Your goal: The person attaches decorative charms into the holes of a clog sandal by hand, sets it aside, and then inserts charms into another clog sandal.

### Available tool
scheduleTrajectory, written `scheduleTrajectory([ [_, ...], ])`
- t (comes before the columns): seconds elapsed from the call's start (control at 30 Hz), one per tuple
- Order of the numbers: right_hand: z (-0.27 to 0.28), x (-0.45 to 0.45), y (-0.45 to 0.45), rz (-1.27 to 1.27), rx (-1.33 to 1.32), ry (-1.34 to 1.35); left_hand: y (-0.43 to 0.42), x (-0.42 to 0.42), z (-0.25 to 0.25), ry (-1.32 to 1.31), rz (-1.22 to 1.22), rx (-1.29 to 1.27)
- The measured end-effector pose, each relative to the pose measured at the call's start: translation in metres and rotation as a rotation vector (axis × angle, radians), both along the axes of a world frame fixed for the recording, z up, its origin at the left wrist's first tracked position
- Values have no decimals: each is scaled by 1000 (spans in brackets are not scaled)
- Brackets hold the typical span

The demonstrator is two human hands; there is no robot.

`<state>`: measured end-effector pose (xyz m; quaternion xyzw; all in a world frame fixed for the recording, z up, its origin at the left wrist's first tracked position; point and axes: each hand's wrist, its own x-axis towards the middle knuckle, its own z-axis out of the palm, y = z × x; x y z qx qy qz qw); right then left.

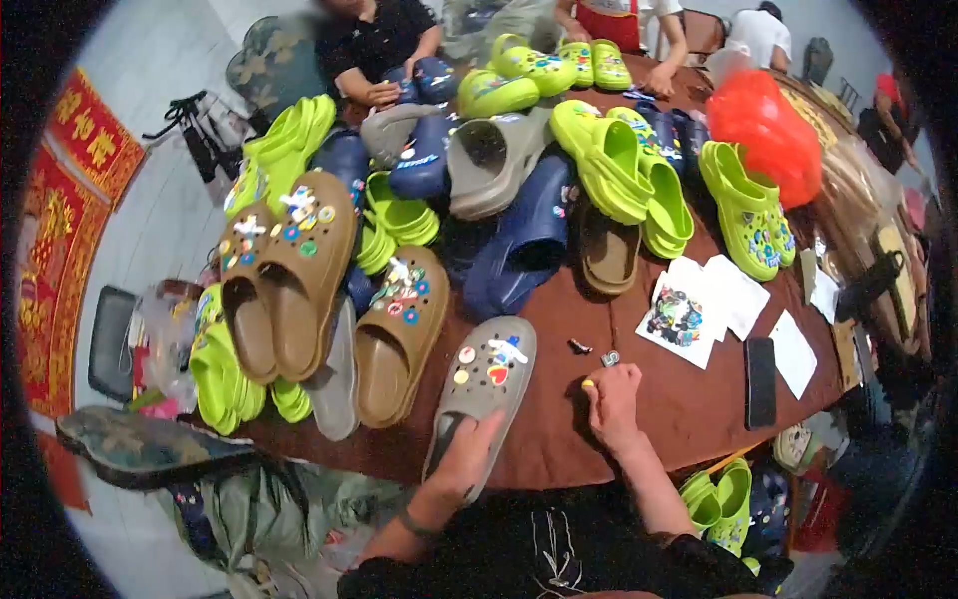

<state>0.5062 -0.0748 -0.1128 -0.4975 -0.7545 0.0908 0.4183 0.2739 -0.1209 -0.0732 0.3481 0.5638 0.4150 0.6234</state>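
My left hand (pixel 471 457) is closed around the rear part of a grey slipper (pixel 504 349), with its toe pointing away from me. Several shoe charms decorate the slipper's top, among them a red heart, a yellow round one and a white figure. To the right, my right hand (pixel 614 401) is closed over the brown cloth, and a small yellow piece (pixel 588 383) shows at its fingers. Just beyond that hand lies a small grey charm (pixel 611 357), with a thin dark charm (pixel 579 346) beside it.
Brown slippers (pixel 402 339), green clogs (pixel 609 165) and navy clogs (pixel 524 245) crowd the table's far and left parts. Printed paper (pixel 679 314) and a phone (pixel 759 384) lie at right, near a red plastic bag (pixel 763 135). Other people (pixel 374 45) sit across the table.
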Motion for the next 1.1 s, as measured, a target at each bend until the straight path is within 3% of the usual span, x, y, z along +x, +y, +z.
scheduleTrajectory([
  [0.1,2,-1,2,14,45,60,-4,1,1,-80,38,-204],
  [0.3,13,-3,-9,7,-113,334,-14,23,10,-443,95,-63],
  [0.4,23,-8,-25,-34,-250,473,-14,23,12,-480,117,-71],
  [0.47,21,-4,-30,-6,-199,410,-16,20,8,-533,125,-46],
  [0.67,-13,-2,-53,-26,-416,762,-15,22,-3,-602,197,27],
  [0.77,-40,9,-54,5,-476,742,-10,31,-20,-647,269,61],
  [0.87,-40,-4,-49,-36,-366,615,-7,34,-28,-700,296,-12],
  [0.9,-36,-9,-49,-44,-395,655,-6,31,-22,-755,281,43],
  [1.0,-16,-30,-52,-46,-470,977,-8,16,-3,-671,168,-127],
  [1.1,-28,-24,-50,-4,-457,908,1,35,-45,-727,174,-29],
])
